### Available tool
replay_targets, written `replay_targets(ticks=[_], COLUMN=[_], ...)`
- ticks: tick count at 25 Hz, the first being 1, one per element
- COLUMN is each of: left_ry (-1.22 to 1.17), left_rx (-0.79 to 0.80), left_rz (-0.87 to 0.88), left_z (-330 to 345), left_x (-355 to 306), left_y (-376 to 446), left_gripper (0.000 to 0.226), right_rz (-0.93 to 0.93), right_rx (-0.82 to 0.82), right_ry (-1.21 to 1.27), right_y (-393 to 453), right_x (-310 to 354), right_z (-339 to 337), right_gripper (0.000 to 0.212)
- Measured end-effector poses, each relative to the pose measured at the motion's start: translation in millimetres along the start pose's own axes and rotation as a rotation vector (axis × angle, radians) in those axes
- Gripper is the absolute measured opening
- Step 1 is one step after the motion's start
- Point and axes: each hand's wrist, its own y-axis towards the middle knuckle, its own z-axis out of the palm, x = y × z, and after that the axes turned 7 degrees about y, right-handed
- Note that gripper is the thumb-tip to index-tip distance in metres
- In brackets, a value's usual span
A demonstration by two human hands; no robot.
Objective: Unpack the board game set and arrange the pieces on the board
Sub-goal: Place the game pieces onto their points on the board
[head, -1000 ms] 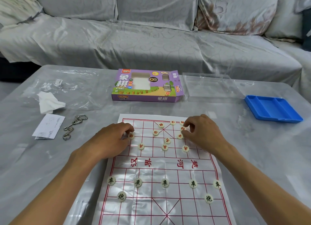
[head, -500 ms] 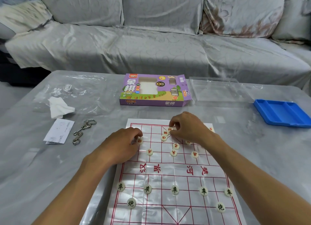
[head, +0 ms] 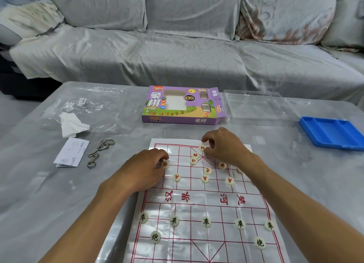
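Observation:
A paper xiangqi board (head: 206, 201) with red lines lies on the table. Several cream discs with green characters sit in its near rows, such as one green-marked disc (head: 206, 222). Red-marked discs are scattered over the far half. My left hand (head: 144, 171) pinches a red-marked disc (head: 165, 164) near the far left edge. My right hand (head: 223, 147) pinches another red disc (head: 202, 147) on the far row at the centre. Two more red discs (head: 194, 158) lie just below it. My right wrist hides part of the far right side.
The purple game box (head: 182, 105) lies beyond the board, a clear plastic lid (head: 256, 107) to its right and a blue tray (head: 332, 132) at the far right. A tissue (head: 71, 123), a paper slip (head: 71, 152) and a metal wire puzzle (head: 98, 152) lie left.
My right hand moved from the right part of the far rows to the centre of the far row, with a red disc in its fingers. My left hand stayed on its disc.

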Motion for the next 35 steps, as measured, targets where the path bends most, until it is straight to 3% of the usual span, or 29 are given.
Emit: replay_targets(ticks=[4,15,24,30,35], left_ry=[0.015,0.011,0.008,-0.007,-0.015], left_rx=[0.008,-0.005,0.005,0.011,0.021], left_rz=[-0.001,0.004,-0.004,-0.005,-0.008], left_z=[-2.8,-1.7,-0.5,-1.5,-2.3], left_x=[-1.1,-1.2,0.7,-0.7,0.2], left_y=[0.0,-1.1,-0.4,-0.4,-0.9], left_gripper=[0.026,0.02,0.023,0.028,0.029], right_rz=[0.037,-0.078,-0.086,0.003,0.052], right_rx=[-0.137,0.081,0.08,-0.072,-0.047], right_ry=[0.069,0.061,0.044,0.107,0.097], right_y=[-21.2,-25.9,-19.7,-3.4,17.2], right_x=[-3.8,25.8,26.5,25.0,29.7], right_z=[-11.7,12.4,24.0,11.5,17.9], right_gripper=[0.02,0.037,0.027,0.023,0.024])
